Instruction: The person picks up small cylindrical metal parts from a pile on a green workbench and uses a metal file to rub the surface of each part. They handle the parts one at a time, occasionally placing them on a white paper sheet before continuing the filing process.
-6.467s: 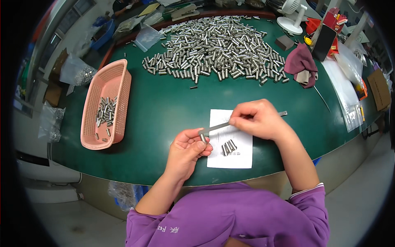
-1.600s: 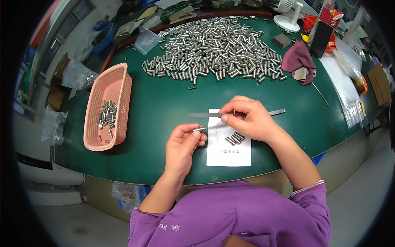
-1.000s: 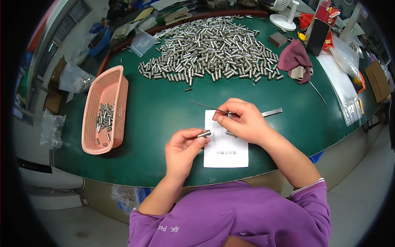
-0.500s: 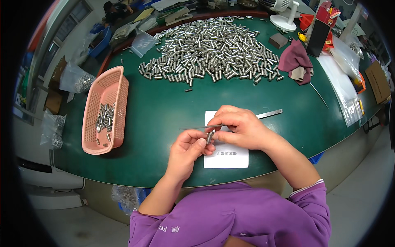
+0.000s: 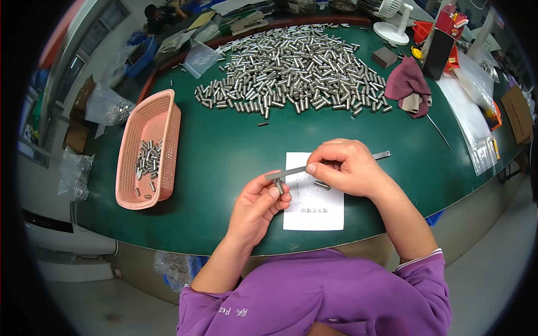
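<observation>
My left hand (image 5: 259, 203) pinches a small steel cylinder pin (image 5: 278, 187) upright between thumb and fingers. My right hand (image 5: 346, 168) is closed on a narrow flat steel bar (image 5: 292, 171), which looks like a file. The bar's left end lies at the top of the pin, and its shiny other end sticks out beyond my right hand. Another steel pin (image 5: 321, 184) shows just under my right fingers; whether they hold it or it lies on the paper, I cannot tell. A white printed sheet (image 5: 314, 218) lies beneath both hands.
A large heap of steel pins (image 5: 297, 73) covers the far middle of the green table (image 5: 224, 145). At the left stands a pink plastic basket (image 5: 175, 123) with several pins inside. A purple cloth (image 5: 408, 84), a white fan (image 5: 391, 32) and plastic bags (image 5: 481, 148) are at the right.
The bar has turned from its thin edge to its flat face, and its left end has come over the pin. My right hand has moved slightly right, away from my left. The view has shifted a little.
</observation>
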Motion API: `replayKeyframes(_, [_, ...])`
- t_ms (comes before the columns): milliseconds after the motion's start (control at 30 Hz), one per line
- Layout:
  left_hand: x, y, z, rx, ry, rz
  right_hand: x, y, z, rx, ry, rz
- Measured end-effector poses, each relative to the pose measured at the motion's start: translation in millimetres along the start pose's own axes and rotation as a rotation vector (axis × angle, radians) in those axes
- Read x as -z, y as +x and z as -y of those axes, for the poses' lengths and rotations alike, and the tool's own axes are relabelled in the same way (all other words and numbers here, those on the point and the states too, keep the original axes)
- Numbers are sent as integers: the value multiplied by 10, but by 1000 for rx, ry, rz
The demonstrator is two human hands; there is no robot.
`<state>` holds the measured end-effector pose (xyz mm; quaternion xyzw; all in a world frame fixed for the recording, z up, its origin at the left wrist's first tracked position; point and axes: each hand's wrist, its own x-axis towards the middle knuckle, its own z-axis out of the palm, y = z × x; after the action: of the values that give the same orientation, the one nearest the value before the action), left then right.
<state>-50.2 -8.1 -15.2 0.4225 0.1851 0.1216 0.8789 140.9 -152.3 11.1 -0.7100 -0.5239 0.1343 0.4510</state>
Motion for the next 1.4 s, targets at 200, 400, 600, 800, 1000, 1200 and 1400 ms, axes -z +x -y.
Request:
replayKeyframes(200, [15, -11, -1, -36, 12, -3, -25, 1, -42, -5, -50, -25])
replayKeyframes(400, [-17, -23, 3, -20, 56, -37, -48, -7, 41, -30, -18, 9])
replayKeyframes(600, [-85, -38, -18, 5, 160, -103, -170, 9, 54, 82, -44, 16])
replayKeyframes(800, [-37, -25, 19, -11, 129, -72, -144, 3, 12, 36, -9, 5])
replayKeyframes(1000, [57, -26, 33, -28, 70, 5, -27, 11, -23, 25, -45, 65])
replayKeyframes(1200, [-32, -26, 24, -32, 168, -22, -188, 53, 30, 160, 4, 1])
replayKeyframes(1400, [25, -25, 26, -70, 65, -33, 182, 33, -100, -109, -17, 50])
